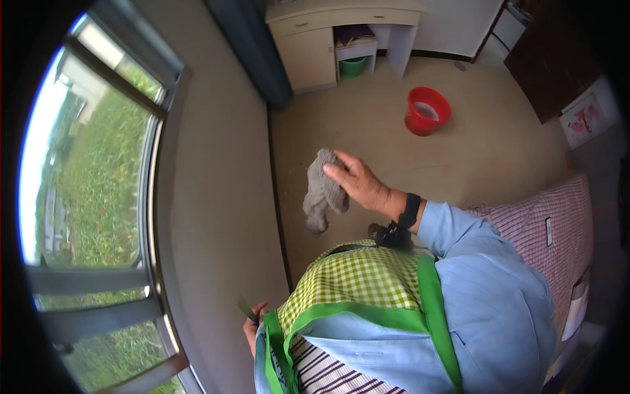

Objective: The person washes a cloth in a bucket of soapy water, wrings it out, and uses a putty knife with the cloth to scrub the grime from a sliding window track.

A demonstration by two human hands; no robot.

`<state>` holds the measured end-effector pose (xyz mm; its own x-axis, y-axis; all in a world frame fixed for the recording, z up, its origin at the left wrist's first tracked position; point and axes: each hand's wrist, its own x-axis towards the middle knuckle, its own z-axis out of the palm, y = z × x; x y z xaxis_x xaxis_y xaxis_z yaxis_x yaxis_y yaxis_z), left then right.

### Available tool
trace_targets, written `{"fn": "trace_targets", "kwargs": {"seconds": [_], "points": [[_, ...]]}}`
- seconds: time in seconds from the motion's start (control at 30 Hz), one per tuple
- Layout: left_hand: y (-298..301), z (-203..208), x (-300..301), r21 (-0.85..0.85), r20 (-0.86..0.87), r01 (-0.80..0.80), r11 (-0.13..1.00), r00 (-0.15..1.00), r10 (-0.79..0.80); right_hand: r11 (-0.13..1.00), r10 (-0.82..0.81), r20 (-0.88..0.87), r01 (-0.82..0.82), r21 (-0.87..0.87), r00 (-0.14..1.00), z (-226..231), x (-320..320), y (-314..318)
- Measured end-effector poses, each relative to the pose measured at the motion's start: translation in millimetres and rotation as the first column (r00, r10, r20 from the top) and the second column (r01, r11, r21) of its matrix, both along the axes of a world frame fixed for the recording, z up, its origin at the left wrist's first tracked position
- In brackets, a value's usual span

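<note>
My right hand (361, 185) is closed on a crumpled grey cloth (323, 187), which hangs down from the fingers above the floor. A black band circles that wrist. Low by the wall, at the left side of my body, is my left hand (252, 331), partly hidden behind my clothing. Its fingers are closed round a flat olive-green strip (245, 308) with a bit of blue at its lower end; what kind of thing it is, I cannot make out. A green-checked apron (367, 279) covers my front.
A window (98, 177) runs along the wall at my left. Ahead on the floor (341, 125) stands a red bucket (420, 125) with cloudy liquid. Beyond it are a cream desk (305, 59) and a green basin (353, 67). A bed with a checked cover (545, 197) lies at the right.
</note>
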<state>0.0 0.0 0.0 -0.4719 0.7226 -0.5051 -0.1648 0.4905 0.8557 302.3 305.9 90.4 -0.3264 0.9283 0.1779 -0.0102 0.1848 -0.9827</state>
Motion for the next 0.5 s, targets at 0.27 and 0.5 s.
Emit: {"fn": "trace_targets", "kwargs": {"seconds": [0.27,0.5], "points": [[188,29,115,-0.087,-0.186,0.265,0.960,0.943,-0.277,0.926,-0.327,0.324,0.233,0.295,0.888,17,208,160],[302,0,155,-0.058,-0.124,0.403,0.913,0.905,-0.407,0.893,-0.428,0.307,0.346,0.287,0.850,44,367,296]]}}
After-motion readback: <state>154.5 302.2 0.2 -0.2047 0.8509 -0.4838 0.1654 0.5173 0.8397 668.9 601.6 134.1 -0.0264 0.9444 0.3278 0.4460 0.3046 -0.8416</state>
